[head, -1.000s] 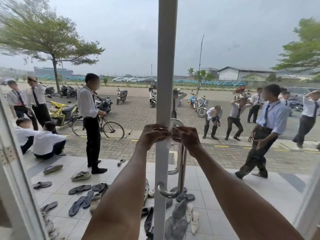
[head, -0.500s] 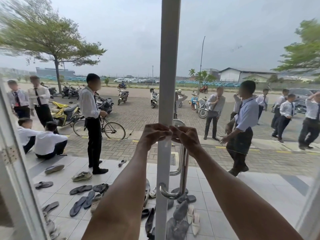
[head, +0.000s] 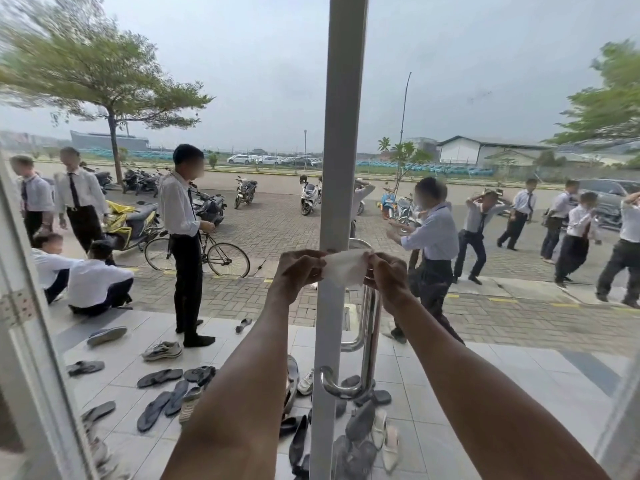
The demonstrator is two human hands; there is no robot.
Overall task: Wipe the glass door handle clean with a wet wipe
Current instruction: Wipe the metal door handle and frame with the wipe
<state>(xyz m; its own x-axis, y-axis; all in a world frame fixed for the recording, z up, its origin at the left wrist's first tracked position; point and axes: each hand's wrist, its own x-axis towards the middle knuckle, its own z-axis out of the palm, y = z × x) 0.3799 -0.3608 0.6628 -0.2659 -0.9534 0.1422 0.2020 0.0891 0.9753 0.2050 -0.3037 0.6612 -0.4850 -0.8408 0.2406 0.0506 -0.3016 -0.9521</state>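
A white wet wipe [head: 344, 266] is stretched flat between my two hands, in front of the white door frame [head: 341, 133]. My left hand [head: 299, 271] pinches its left edge and my right hand [head: 388, 277] pinches its right edge. Below my right hand runs the chrome door handle [head: 367, 344], a vertical tube that curves into the frame near the bottom. Its upper end is hidden behind the wipe and my right hand. The wipe hangs above the handle and I cannot tell whether it touches it.
The glass door fills the view, with a second frame [head: 31, 341] at the left. Outside, many sandals and shoes [head: 162, 375] lie on the tiles. Several people in white shirts stand, sit and walk, and a bicycle [head: 207, 254] and motorbikes are parked.
My hands were bunched together at the frame; they have moved apart and the wipe is now spread open between them. People outside have walked to the left.
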